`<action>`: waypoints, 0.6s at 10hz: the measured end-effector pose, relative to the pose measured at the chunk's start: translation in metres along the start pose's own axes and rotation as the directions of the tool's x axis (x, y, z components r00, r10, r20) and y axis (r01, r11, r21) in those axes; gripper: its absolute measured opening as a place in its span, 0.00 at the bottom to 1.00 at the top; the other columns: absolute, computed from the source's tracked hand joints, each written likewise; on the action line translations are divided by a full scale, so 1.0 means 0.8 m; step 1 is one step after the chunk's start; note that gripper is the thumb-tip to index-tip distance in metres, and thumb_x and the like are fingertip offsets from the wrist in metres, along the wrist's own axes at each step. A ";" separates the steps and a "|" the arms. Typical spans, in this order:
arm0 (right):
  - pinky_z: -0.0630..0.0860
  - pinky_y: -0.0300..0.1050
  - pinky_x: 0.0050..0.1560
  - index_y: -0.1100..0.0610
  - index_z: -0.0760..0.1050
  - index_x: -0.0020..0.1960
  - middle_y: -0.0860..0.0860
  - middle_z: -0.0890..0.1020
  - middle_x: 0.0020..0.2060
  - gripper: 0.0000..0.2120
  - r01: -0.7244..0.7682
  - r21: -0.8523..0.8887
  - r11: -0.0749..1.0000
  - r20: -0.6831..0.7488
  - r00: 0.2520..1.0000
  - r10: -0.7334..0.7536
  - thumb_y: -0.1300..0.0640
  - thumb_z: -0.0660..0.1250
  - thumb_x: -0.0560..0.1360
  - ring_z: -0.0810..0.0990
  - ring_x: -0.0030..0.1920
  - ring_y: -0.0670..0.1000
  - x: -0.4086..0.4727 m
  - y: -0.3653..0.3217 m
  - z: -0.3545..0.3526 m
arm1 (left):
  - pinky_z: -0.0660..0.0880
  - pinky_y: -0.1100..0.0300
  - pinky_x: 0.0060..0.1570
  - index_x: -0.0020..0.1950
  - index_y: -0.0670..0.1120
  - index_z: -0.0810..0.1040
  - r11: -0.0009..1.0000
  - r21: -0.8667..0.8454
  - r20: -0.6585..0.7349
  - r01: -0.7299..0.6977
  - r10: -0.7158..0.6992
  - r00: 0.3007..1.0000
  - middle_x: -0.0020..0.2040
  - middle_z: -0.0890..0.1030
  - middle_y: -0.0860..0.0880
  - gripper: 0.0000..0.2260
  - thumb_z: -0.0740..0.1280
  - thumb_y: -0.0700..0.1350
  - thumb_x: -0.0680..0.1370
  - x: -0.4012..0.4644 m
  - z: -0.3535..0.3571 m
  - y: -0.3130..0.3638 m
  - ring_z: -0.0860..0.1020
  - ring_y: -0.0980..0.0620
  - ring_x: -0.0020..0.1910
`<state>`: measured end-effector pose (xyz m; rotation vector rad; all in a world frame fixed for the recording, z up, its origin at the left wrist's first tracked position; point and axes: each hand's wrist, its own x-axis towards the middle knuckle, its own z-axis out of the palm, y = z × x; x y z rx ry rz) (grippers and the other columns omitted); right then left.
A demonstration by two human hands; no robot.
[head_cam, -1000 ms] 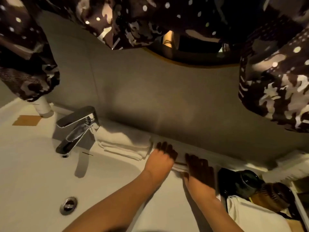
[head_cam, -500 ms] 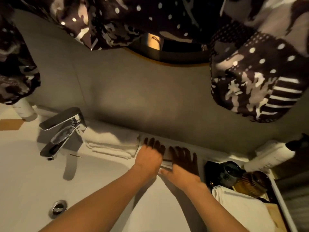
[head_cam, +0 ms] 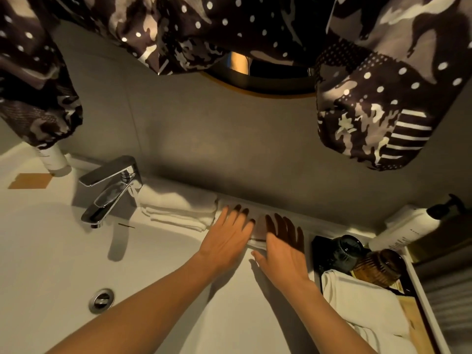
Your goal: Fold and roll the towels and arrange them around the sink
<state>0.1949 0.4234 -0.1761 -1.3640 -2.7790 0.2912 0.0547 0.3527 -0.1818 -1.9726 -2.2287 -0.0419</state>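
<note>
A: Look round your hands first. At ten o'clock the chrome tap (head_cam: pixel 112 190) leans over the white sink (head_cam: pixel 51 251), with the round metal drain (head_cam: pixel 101 300) down at eight. A folded white towel (head_cam: pixel 178 208) lies just beside the tap's base, along the back ledge.

B: And at three o'clock?

A: A dark tray (head_cam: pixel 419 297) holding a dark glass jar (head_cam: pixel 339 251), a ribbed amber jar (head_cam: pixel 378 267) and another white towel (head_cam: pixel 362 302). A white pump bottle (head_cam: pixel 403 228) lies behind them. Patterned dark fabric (head_cam: pixel 370 98) hangs across the top, over the mirror's edge (head_cam: pixel 255 83).

B: My hands?

A: Both arms reach towards twelve, palms down. Your left hand (head_cam: pixel 227 241) and right hand (head_cam: pixel 283 249) lie side by side, fingers straight and slightly spread, gripping nothing, pressing flat on the small white towel (head_cam: pixel 258 228) on the worktop (head_cam: pixel 229 315) at the wall.

B: What shows of that towel?

A: Only a soft pale strip between your hands; layered edges peek out below.
</note>
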 end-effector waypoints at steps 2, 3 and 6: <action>0.74 0.48 0.59 0.53 0.61 0.73 0.51 0.78 0.61 0.30 0.008 -0.032 0.999 -0.023 1.000 -0.008 0.41 0.65 0.77 0.78 0.60 0.53 -0.031 -0.024 -0.036 | 0.44 0.43 0.76 0.78 0.45 0.58 0.999 -0.040 0.121 -0.031 0.036 0.992 0.79 0.56 0.41 0.27 0.63 0.46 0.81 -0.037 -0.022 0.019 0.51 0.40 0.79; 0.70 0.52 0.62 0.54 0.57 0.75 0.54 0.74 0.66 0.33 0.046 -0.067 0.997 -0.082 0.995 -0.051 0.42 0.65 0.77 0.74 0.64 0.56 -0.047 -0.033 -0.071 | 0.48 0.43 0.77 0.77 0.43 0.58 1.000 0.002 0.088 -0.016 0.015 0.996 0.79 0.57 0.40 0.27 0.64 0.45 0.80 -0.047 -0.073 0.014 0.52 0.40 0.78; 0.56 0.57 0.76 0.55 0.53 0.78 0.53 0.59 0.77 0.36 0.144 -0.020 0.989 -0.288 0.947 -0.143 0.42 0.61 0.77 0.53 0.78 0.57 -0.175 -0.043 -0.170 | 0.66 0.52 0.68 0.72 0.47 0.67 0.966 -0.203 -0.097 0.159 -0.181 0.979 0.70 0.71 0.47 0.22 0.64 0.46 0.77 -0.164 -0.219 0.047 0.68 0.46 0.68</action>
